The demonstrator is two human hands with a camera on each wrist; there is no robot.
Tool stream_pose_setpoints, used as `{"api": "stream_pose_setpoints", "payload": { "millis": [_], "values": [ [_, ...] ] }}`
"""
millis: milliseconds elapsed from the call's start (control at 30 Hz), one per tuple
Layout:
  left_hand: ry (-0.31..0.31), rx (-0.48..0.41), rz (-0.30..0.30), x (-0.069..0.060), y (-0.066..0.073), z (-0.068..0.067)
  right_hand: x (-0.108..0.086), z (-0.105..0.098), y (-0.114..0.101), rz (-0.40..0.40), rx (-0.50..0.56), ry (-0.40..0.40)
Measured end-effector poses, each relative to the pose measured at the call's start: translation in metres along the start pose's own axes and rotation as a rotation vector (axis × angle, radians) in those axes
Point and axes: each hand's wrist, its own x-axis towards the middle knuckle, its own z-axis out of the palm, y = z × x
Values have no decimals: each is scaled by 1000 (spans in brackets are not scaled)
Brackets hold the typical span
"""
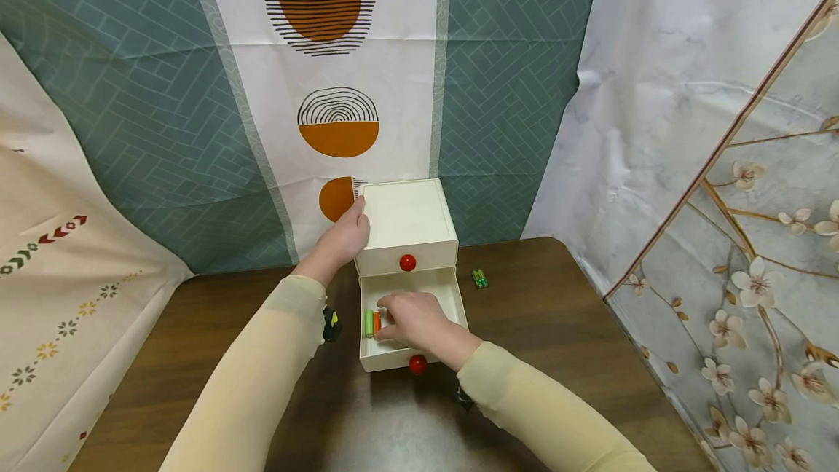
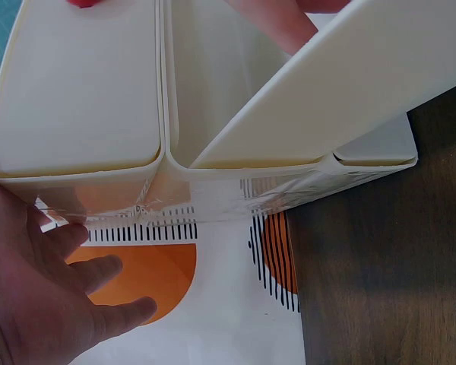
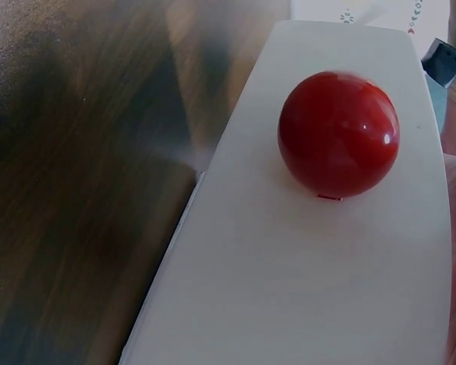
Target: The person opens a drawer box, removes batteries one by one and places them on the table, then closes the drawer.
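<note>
A small white drawer cabinet [image 1: 406,213] stands on the table, its lower drawer [image 1: 446,293] pulled out. My left hand [image 1: 345,235] rests against the cabinet's left side near the top; in the left wrist view its fingers [image 2: 99,274] are spread and loosely extended. Inside the drawer, my right hand [image 1: 419,319] has thumb and forefinger about an orange battery [image 1: 376,324], seemingly pinching its ends. A light green battery [image 1: 369,324] lies just left of it, along the drawer's left wall. In the right wrist view, the drawer front with its red knob [image 3: 338,135] hides the fingers.
A small bundle of green batteries [image 1: 480,279] lies on the brown table [image 1: 524,326], right of the cabinet. The upper drawer, with a red knob [image 1: 408,262], is closed. Patterned cloths hang behind and at both sides.
</note>
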Motion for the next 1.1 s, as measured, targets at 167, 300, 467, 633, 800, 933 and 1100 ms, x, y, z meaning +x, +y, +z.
{"api": "stream_pose_setpoints", "payload": {
  "millis": [167,300,467,633,800,933,1100],
  "values": [
    [-5,-12,3,0,-1,0,1,0,-2,7,-13,-16],
    [-10,-17,7,-1,-1,0,2,2,-3,4,-38,-13],
    [-6,-18,9,-2,0,0,4,4,-4,-2,-68,-10],
    [-3,2,11,-1,0,0,5,4,-7,0,-88,-12],
    [-7,4,6,-1,-1,0,5,3,-8,3,-99,-22],
    [-4,8,6,-1,0,0,5,3,-9,-5,-105,-22],
    [4,0,5,-1,1,0,5,2,-9,-12,-110,-15]
  ]
}}
